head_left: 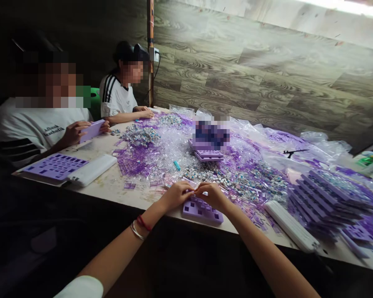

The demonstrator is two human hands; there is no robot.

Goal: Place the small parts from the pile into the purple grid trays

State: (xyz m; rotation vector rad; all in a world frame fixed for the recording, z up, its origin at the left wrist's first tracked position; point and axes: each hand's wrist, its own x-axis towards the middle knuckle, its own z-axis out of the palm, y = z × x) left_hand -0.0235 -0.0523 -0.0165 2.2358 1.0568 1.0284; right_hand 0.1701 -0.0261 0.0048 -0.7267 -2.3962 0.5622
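Both my hands meet at the table's front edge, over a purple tray with square openings (202,212). The fingers of my left hand (178,195) are pinched together above the tray's far left part. Opposite it, my right hand (213,194) bends down with its fingertips closed against the left ones. Whatever lies between the fingertips is too small to make out. Just beyond the hands spreads a heap of small grey-white pieces (236,178), mixed with clear and purple plastic bits. A small teal piece (177,165) lies on the heap.
Purple trays (326,203) are stacked at right, by a long white bar-shaped device (291,225). Another white device (93,170) and a purple tray (57,166) lie at left. Two people sit at left; the nearer holds a purple panel (91,131). Beyond the heap are more purple trays (209,155).
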